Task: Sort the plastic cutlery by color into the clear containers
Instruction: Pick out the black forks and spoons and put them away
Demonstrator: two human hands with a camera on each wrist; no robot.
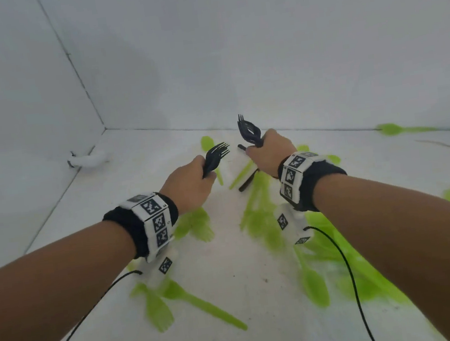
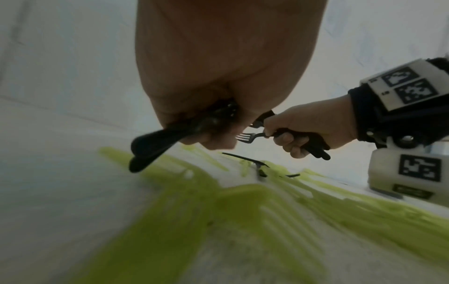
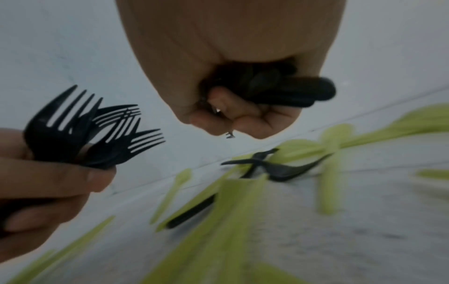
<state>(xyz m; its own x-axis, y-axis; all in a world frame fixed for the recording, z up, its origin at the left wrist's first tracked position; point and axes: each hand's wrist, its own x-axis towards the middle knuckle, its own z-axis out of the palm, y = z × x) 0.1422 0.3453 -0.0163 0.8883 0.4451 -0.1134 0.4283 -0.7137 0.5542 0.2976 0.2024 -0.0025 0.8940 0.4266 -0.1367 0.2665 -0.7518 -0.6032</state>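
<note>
1. My left hand (image 1: 190,184) is raised above the white tabletop (image 1: 90,238), fingers curled tight round a bundle of black forks (image 3: 94,132) whose tines fan out past the thumb.
2. My right hand (image 1: 268,152), just beside the left and level with it, is clenched on a second bunch of black cutlery (image 1: 249,132); its fork heads stand upright above the fist, and the handles poke out behind the palm in the right wrist view.
3. Below and between the two fists, a few loose black pieces (image 3: 272,167) lie crossed on the tabletop, touching the green ones around them.
4. Green cutlery (image 1: 264,222) is strewn under both wrists and back toward my forearms, thickest beneath the right arm; it is too blurred for me to count.
5. One green piece (image 1: 394,129) lies well apart, far out to the right of my right fist, against the foot of the white wall (image 1: 260,52).
</note>
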